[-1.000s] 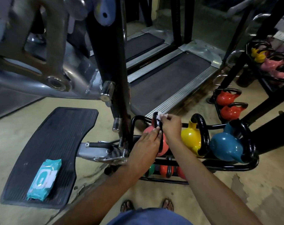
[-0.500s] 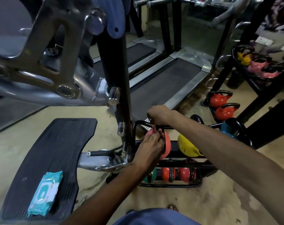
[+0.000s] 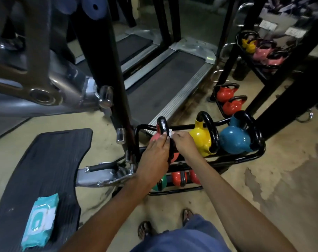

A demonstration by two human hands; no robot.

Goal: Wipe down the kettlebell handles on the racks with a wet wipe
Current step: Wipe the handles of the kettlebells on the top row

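— Where is the wet wipe (image 3: 171,132)?

— Just right of centre in the frame, a small white wad pinched in the fingertips of the right hand (image 3: 183,144) and held against the right side of a black kettlebell handle (image 3: 162,124).

— And the other one of the hands?

— The left hand (image 3: 154,157) lies over the coral kettlebell (image 3: 153,139) that the handle belongs to, fingertips up against the handle. Whether its fingers curl round anything, I cannot tell. The two hands sit close together, with the handle between them.

— What does the bell stand on?

— The top tier of a low black rack (image 3: 236,158) on the floor. To its right on the same tier are a yellow kettlebell (image 3: 200,140) and then a blue kettlebell (image 3: 232,140). Small red and green bells show on the tier below, partly hidden by the forearms.

— Further out?

— At lower left, a teal wipes pack (image 3: 40,219) lies on a black ribbed mat (image 3: 45,157). A treadmill (image 3: 163,84) runs diagonally behind the rack. At the upper right, two red kettlebells (image 3: 227,91) sit in another rack.
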